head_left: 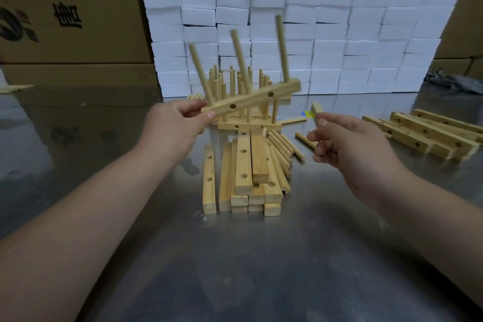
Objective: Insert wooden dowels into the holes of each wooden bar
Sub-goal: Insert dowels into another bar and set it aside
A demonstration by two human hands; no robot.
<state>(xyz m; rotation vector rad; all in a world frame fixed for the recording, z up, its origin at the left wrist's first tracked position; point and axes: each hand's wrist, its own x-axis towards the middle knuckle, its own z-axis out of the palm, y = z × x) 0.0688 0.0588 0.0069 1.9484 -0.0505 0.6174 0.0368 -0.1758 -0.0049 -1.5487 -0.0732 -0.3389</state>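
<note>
My left hand (173, 125) grips the near end of a wooden bar (251, 99), held tilted in the air with three dowels (240, 60) standing up out of it. Two side holes face me. My right hand (347, 146) hovers to the right, fingers loosely curled, holding nothing I can see. Below lies a stack of bare bars (243, 178) with holes, and loose dowels (281, 154) fan out on its right. Behind the held bar stands a pile of bars with dowels in them (248, 120).
The steel table (235, 256) carries another group of bars (428, 133) at the right. A wall of white foam blocks (339, 29) stands at the back, with cardboard boxes (65, 13) to the left. One dowel (304, 140) lies near my right hand.
</note>
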